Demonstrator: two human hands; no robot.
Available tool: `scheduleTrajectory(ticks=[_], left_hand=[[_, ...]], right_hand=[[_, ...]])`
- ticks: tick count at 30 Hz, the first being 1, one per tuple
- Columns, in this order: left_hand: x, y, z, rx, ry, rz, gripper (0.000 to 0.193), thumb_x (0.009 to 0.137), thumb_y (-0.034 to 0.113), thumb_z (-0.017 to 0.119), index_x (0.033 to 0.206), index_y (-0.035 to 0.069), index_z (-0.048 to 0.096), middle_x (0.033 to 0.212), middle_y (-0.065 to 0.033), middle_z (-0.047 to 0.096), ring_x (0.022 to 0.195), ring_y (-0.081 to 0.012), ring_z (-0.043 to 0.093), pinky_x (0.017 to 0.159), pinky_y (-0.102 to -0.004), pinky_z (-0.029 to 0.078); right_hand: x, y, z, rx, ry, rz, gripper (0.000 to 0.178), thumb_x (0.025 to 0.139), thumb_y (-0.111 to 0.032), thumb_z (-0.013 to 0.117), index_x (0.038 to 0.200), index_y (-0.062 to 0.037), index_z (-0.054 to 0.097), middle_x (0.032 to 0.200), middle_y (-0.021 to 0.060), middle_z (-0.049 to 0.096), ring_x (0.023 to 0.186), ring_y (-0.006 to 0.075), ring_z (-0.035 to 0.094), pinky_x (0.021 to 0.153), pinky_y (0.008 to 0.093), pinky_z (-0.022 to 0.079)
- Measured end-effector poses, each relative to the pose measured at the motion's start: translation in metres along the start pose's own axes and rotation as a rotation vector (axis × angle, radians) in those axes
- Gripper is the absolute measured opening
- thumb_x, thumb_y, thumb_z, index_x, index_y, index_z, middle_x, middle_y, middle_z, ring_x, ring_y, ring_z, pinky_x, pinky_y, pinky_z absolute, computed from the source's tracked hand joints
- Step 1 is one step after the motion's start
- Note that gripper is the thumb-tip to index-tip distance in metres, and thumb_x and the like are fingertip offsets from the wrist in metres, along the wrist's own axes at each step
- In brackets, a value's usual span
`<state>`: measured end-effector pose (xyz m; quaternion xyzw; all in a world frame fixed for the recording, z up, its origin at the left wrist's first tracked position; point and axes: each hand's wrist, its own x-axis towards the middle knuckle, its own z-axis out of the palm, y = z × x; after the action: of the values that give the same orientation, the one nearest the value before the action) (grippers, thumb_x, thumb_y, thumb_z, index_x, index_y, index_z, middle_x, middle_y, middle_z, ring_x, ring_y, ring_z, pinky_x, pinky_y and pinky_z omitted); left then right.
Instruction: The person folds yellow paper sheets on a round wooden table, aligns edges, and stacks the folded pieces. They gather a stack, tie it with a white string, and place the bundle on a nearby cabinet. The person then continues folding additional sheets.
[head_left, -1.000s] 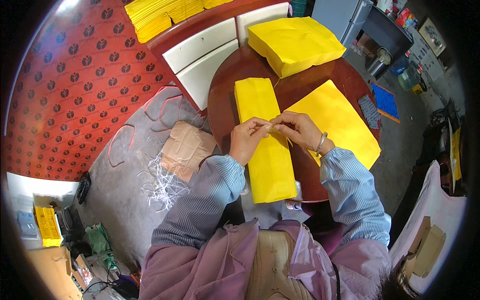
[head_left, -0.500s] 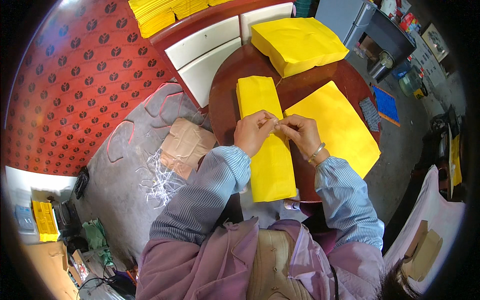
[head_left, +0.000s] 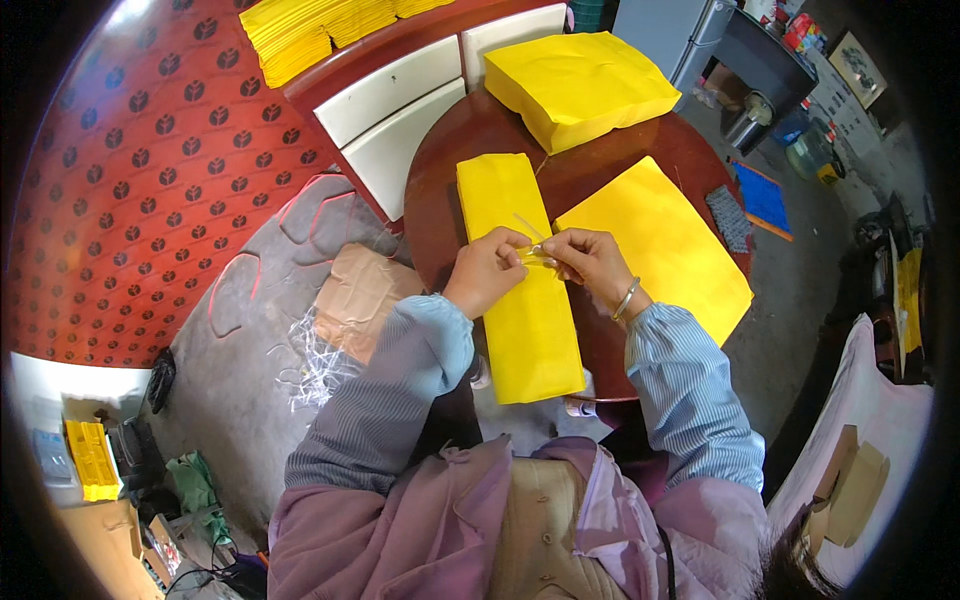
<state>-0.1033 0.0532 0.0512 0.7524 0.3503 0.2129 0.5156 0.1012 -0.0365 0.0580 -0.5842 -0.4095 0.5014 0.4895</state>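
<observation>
A long, narrow bundle of folded yellow sheets lies on the round dark-red table, its near end at the table's front edge. Above its middle my two hands meet, fingertips almost touching. My left hand is pinched on a thin pale strip, and one loose end sticks up past the fingers. Thumb and forefinger of my right hand pinch the same strip from the other side. Whether the strip passes under the bundle is hidden. A bracelet circles my right wrist.
A flat yellow sheet stack lies right of the bundle, and a thicker yellow stack at the table's back. Behind stands a white-drawered cabinet. White strips and brown paper lie on the floor at left.
My hands have drawn slightly apart and rolled at the fingertips. The strip's loose end now shows above them. The whole view has shifted a little; the bundle stays in place.
</observation>
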Motion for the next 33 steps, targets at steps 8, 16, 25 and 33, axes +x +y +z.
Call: scheduleTrajectory(ticks=[8, 16, 25, 33], left_hand=[[0.013, -0.009, -0.016, -0.288, -0.107, -0.166, 0.027, 0.101, 0.009, 0.063, 0.123, -0.005, 0.07, 0.111, -0.0097, 0.073, 0.098, -0.0141, 0.069, 0.087, -0.0242, 0.055], [0.015, -0.005, -0.023, -0.356, -0.067, -0.255, 0.019, 0.105, 0.014, 0.063, 0.113, -0.002, 0.069, 0.099, -0.0098, 0.074, 0.09, -0.0155, 0.074, 0.081, -0.0218, 0.057], [0.026, -0.003, -0.032, -0.416, -0.145, -0.323, 0.02, 0.108, 0.016, 0.061, 0.112, -0.002, 0.066, 0.099, -0.0105, 0.073, 0.093, -0.018, 0.076, 0.076, -0.0214, 0.058], [0.034, -0.001, -0.038, -0.343, -0.245, -0.339, 0.021, 0.107, 0.018, 0.063, 0.113, -0.002, 0.066, 0.103, -0.0125, 0.075, 0.094, -0.0175, 0.077, 0.079, -0.0225, 0.06]], right_hand=[[0.005, -0.001, -0.011, 0.116, -0.038, 0.094, 0.022, 0.103, -0.024, 0.071, 0.106, -0.0039, 0.077, 0.078, -0.0026, 0.067, 0.06, 0.003, 0.05, 0.055, 0.018, 0.037], [0.011, 0.004, -0.022, 0.12, -0.01, 0.079, 0.019, 0.102, -0.021, 0.072, 0.104, -0.0028, 0.076, 0.082, -0.0003, 0.07, 0.063, 0.0042, 0.052, 0.056, 0.0184, 0.039], [0.011, 0.008, -0.027, 0.097, 0.0, -0.053, 0.018, 0.101, -0.017, 0.073, 0.105, 0.0004, 0.075, 0.09, 0.002, 0.07, 0.081, 0.0105, 0.063, 0.08, 0.0242, 0.054], [0.007, 0.009, -0.027, 0.178, 0.042, -0.059, 0.016, 0.101, -0.017, 0.071, 0.103, -0.0009, 0.074, 0.087, 0.0012, 0.068, 0.081, 0.0093, 0.061, 0.082, 0.0233, 0.051]])
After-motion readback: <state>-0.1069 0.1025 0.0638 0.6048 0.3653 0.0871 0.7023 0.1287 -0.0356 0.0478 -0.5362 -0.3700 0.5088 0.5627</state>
